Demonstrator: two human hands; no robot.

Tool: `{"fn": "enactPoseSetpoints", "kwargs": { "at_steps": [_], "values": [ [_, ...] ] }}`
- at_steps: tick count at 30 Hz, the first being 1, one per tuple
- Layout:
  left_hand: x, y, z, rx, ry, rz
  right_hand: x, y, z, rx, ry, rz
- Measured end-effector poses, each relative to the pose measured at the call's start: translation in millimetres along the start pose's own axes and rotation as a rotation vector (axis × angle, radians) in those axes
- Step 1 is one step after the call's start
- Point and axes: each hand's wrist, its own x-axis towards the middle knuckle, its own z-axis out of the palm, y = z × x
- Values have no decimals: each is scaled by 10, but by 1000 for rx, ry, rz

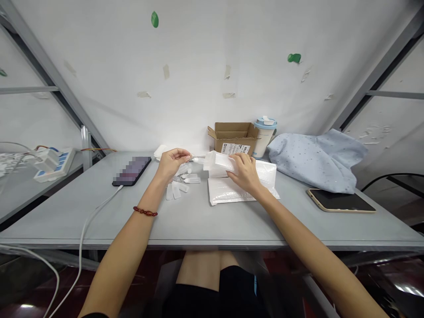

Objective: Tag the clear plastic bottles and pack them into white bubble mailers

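Observation:
My right hand grips a white bubble mailer, with its fingers over the top and the thumb below. The mailer's left end is lifted and faces my left hand. Under it, a second white bubble mailer lies flat on the table. My left hand has its thumb and index finger pinched on a thin, small item at the mailer's left end; its kind is unclear. Several small translucent white pieces, some with thin cords, lie loosely below and right of my left hand.
At the back stand an open cardboard box and a cup with a blue lid. A pale blue cloth lies to the right, partly over a phone. Another phone with a white cable lies left. A power strip is farther left.

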Motion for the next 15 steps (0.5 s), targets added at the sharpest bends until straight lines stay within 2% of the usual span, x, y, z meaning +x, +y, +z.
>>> {"fn": "enactPoseSetpoints", "kwargs": {
  "at_steps": [4,9,15],
  "values": [
    [2,-47,23,-70,-58,-24,0,-14,-8,17,-15,-41],
    [-72,-40,160,-74,-97,-54,-9,-74,-19,29,-12,-79],
    [-144,-47,290,12,-65,56,-12,-108,-6,24,-17,-60]
  ]
}}
